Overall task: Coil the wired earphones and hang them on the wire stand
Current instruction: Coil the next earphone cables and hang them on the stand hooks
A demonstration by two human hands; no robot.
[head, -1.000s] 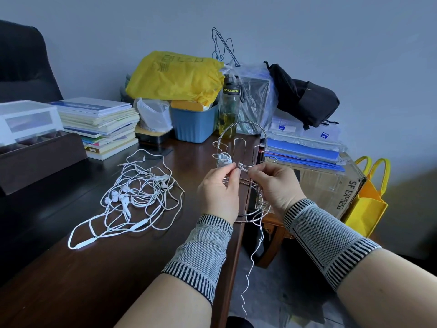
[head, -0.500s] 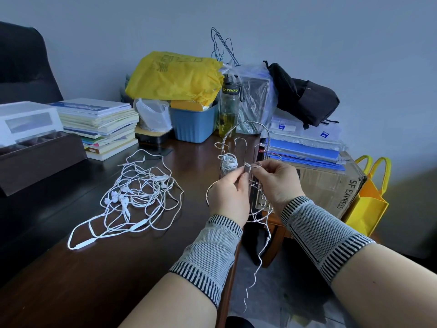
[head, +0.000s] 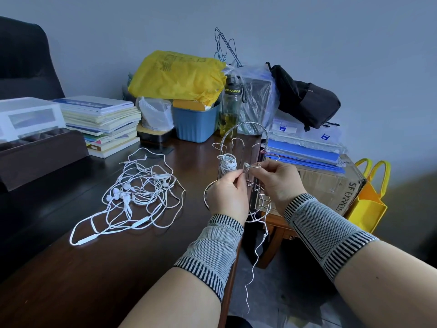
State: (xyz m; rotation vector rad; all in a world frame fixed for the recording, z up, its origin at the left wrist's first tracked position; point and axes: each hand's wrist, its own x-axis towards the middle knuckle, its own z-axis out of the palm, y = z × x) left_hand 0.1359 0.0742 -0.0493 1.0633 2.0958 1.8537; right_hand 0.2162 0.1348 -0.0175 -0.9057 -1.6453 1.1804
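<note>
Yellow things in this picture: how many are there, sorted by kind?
Yellow plastic bag on the blue bin: 1
Yellow tote bag beside the cardboard box: 1
Total: 2

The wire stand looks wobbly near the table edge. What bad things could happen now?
The wire stand sits close to the desk edge, so a tug from the left hand or right hand might tip it off. The loose cord dangling below the hands toward the floor could snag or pull free. The coiled earphones already hanging could get knocked off. The earphone pile looks tangled, so later pairs may knot.
</note>
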